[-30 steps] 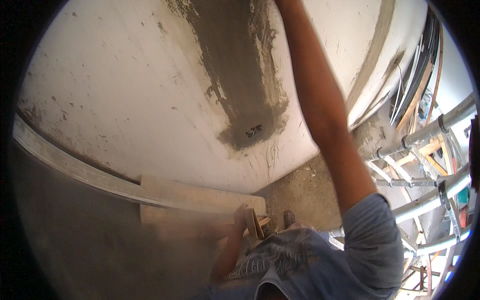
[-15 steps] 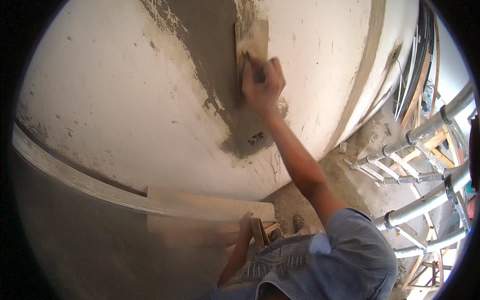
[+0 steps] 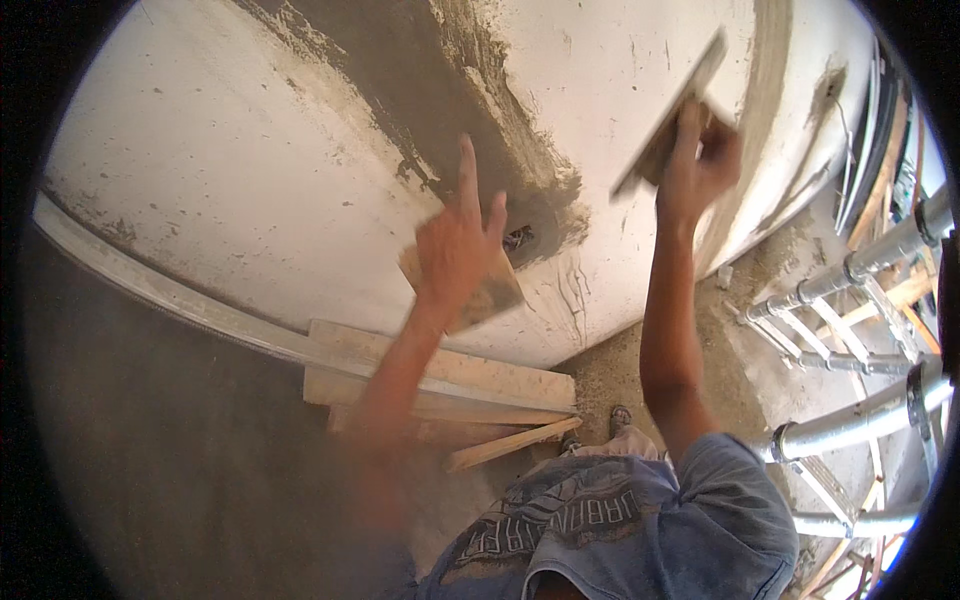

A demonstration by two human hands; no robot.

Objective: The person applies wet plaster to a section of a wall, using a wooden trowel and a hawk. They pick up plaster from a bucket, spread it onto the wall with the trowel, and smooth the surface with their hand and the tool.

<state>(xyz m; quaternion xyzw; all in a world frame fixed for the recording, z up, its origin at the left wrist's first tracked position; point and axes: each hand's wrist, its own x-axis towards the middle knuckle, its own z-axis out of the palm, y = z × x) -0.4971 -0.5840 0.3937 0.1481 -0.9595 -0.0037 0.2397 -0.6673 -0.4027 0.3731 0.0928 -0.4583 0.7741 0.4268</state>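
My left hand, index finger stretched toward a dark plaster band on the white wall, holds a small square board. My right hand grips a flat rectangular trowel by its handle, tilted, to the right of the band. A small recessed box with wires shows at the band's lower end, beside my left hand.
A long straight rail runs along the lower left. Wooden boards lie at the wall's foot. Metal scaffold tubes and ladders stand at the right, with long pipes and planks behind them. A narrow second plaster strip marks the wall.
My left hand has risen with the board from low near my body to the wall. My right hand and trowel have moved off the dark band to the right.
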